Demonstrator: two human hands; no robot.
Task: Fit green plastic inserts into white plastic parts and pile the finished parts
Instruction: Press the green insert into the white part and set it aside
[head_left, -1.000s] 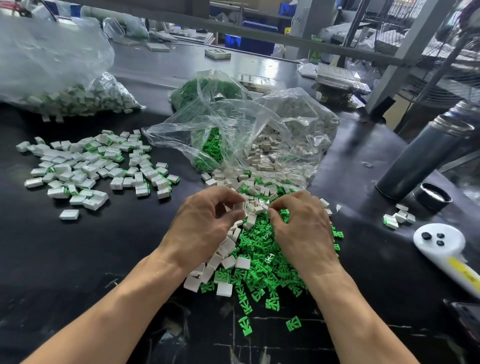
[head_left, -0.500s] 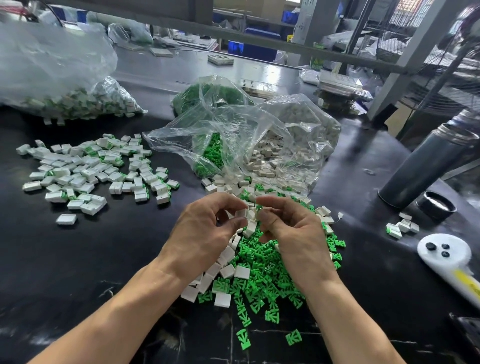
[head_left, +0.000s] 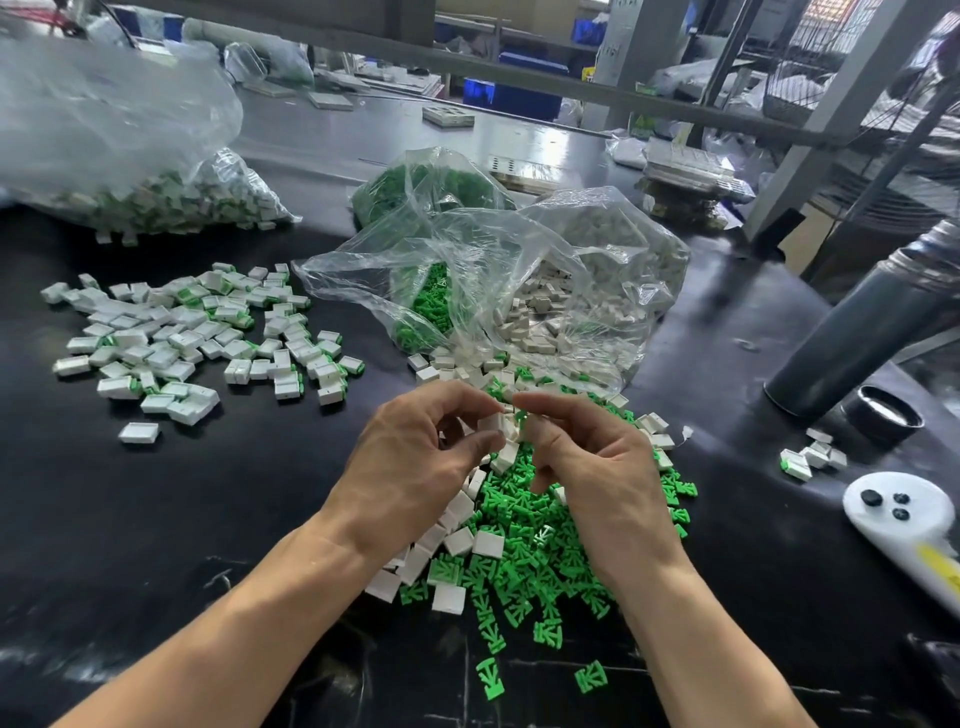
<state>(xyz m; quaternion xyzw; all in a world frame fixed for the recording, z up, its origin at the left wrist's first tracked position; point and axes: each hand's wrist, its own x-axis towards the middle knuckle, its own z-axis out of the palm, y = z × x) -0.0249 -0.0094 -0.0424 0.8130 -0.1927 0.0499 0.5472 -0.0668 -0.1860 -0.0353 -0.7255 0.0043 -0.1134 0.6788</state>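
My left hand (head_left: 415, 467) pinches a white plastic part (head_left: 496, 423) between thumb and fingers, raised above the table. My right hand (head_left: 587, 462) meets it from the right, its fingertips pinching a green insert (head_left: 519, 415) at the part's edge. Under both hands lies a loose heap of green inserts (head_left: 524, 561) mixed with white parts (head_left: 460, 545). The pile of finished parts (head_left: 187, 338), white with green showing, spreads over the black table at the left.
An open clear bag (head_left: 519, 280) spilling white and green pieces sits behind my hands. A larger bag of finished parts (head_left: 130, 171) lies far left. A grey flask (head_left: 857, 338), its cap (head_left: 883, 421), a white controller (head_left: 904, 525) and a few parts (head_left: 813, 457) stand at the right.
Both hands have lifted off the heap with a white part and a green insert and brought them together in the air.
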